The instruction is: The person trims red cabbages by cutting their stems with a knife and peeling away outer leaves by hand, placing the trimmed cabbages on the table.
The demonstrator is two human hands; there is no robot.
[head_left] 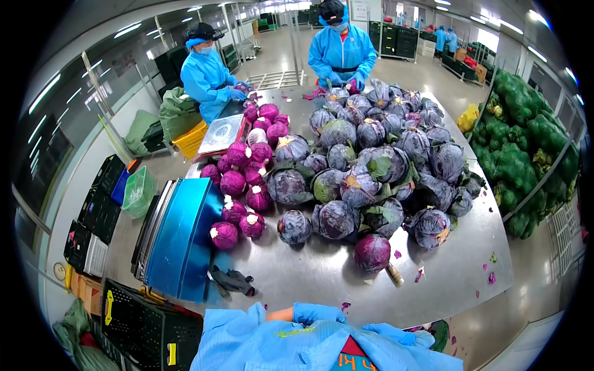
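Observation:
In a blue glove, my left hand [318, 313] lies before my body at the table's near edge; its fingers are not clear. My right hand [391, 334], also blue-gloved, rests flat against my gown with fingers stretched out, and no object shows in it. Beyond them on the steel table [309, 281] sits a trimmed purple cabbage [372, 252], with a knife's wooden handle [394, 274] beside it. A large heap of untrimmed red cabbages [359, 182] covers the middle. Peeled purple cabbages [233, 183] with pale cut stems are grouped on the left.
A black glove-like bundle [232, 281] lies near a blue panel [185, 238]. A scale [224, 133] stands at the table's left edge. Two co-workers [207, 77] in blue gowns work at the far side. Green net sacks [516, 148] are stacked right; black crates [142, 321] stand left.

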